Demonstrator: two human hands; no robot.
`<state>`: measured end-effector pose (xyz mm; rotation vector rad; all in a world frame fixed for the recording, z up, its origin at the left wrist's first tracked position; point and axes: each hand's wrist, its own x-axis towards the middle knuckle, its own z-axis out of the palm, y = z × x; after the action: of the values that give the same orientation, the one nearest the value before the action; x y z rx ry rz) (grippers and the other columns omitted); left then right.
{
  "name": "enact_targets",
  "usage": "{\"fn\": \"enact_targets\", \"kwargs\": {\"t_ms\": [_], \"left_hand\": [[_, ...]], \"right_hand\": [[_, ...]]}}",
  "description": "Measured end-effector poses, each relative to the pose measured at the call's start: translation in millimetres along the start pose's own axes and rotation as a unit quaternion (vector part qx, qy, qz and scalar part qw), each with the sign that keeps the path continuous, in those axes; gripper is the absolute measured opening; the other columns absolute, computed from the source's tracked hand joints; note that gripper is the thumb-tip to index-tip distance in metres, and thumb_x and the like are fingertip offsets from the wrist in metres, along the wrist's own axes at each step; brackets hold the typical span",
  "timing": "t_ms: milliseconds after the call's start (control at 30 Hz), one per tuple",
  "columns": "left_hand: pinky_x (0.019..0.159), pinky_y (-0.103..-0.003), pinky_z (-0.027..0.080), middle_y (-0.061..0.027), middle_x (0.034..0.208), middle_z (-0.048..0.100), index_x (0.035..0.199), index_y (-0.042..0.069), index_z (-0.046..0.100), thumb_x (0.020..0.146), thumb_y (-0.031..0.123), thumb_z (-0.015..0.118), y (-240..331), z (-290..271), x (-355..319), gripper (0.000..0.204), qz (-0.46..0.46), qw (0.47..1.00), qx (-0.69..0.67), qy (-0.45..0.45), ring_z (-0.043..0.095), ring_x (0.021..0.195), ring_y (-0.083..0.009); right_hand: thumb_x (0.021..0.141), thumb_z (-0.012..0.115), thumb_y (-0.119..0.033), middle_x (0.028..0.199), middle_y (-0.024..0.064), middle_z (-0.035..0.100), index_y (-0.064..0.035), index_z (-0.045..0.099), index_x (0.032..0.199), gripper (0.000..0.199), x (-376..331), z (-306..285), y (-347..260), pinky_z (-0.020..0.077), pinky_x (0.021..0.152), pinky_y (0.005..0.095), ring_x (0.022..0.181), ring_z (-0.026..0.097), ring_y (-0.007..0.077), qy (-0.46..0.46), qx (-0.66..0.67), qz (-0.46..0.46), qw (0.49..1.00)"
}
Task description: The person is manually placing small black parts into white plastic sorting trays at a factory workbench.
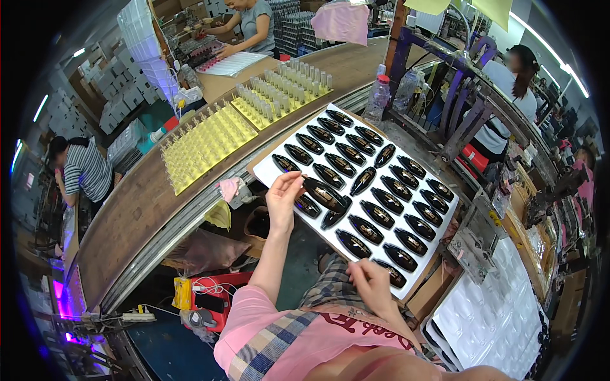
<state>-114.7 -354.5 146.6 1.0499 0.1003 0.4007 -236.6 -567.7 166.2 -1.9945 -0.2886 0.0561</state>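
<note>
My left hand (284,202) pinches one end of a glossy black pointed-oval piece (325,194) with gold print, lifted over the left part of a white moulded tray (416,282). Many similar black pieces (383,214) lie in rows in that tray, several of them turned at another angle. Below the held piece, another black piece (335,217) is partly covered. My right hand (373,284) hovers by the tray's near edge with its fingers curled in, and nothing shows in them.
Beyond the tray runs a curved conveyor belt (143,213) carrying yellow racks (213,143) of small clear tubes. A red-capped bottle (379,98) stands behind the tray. At right are a metal machine frame (473,235) and stacked white trays (483,317). Other people work farther off.
</note>
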Motion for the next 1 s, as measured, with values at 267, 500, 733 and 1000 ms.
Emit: {"fn": "enact_targets", "kwargs": {"t_ms": [267,500,733,1000], "left_hand": [[0.067,-0.018,0.046,-0.004,0.089,0.061,0.096,0.002,0.056,0.081,0.005,0.058,4,-11,4,0.016,0.027,1.0,-0.011,0.009,0.057,0.078,-0.0061],[0.069,-0.022,0.047,-0.0049,0.089,0.061,0.096,0.001,0.055,0.082,0.006,0.056,5,-19,1,0.015,0.037,0.999,0.014,0.015,0.057,0.078,-0.0083],[0.067,-0.02,0.047,-0.0025,0.087,0.06,0.094,0.001,0.055,0.082,0.006,0.057,5,-23,-6,0.014,0.037,0.999,0.011,0.031,0.056,0.076,-0.0064],[0.068,-0.021,0.047,-0.0036,0.089,0.06,0.095,0.001,0.055,0.081,0.005,0.058,5,-19,-14,0.015,0.036,0.998,0.035,0.021,0.056,0.077,-0.0071]], "right_hand": [[0.088,0.045,-0.026,0.051,0.0119,0.052,0.0014,0.054,0.061,0.04,-18,40,39,0.0399,0.047,0.0322,0.046,0.052,0.0236,-0.15,0.017,0.033,0.988],[0.087,0.046,-0.03,0.058,0.0136,0.057,-0.0006,0.057,0.066,0.037,-36,71,83,0.0432,0.051,0.0354,0.052,0.056,0.0281,-0.282,-0.023,-0.016,0.959],[0.083,0.052,-0.029,0.062,0.014,0.059,-0.0024,0.056,0.077,0.028,-47,74,95,0.0445,0.052,0.0364,0.056,0.058,0.0287,-0.3,-0.05,-0.019,0.952],[0.083,0.05,-0.032,0.07,0.0138,0.062,-0.0031,0.058,0.084,0.03,-54,71,84,0.0471,0.059,0.0369,0.065,0.061,0.0285,-0.314,-0.078,0.003,0.946]]}}
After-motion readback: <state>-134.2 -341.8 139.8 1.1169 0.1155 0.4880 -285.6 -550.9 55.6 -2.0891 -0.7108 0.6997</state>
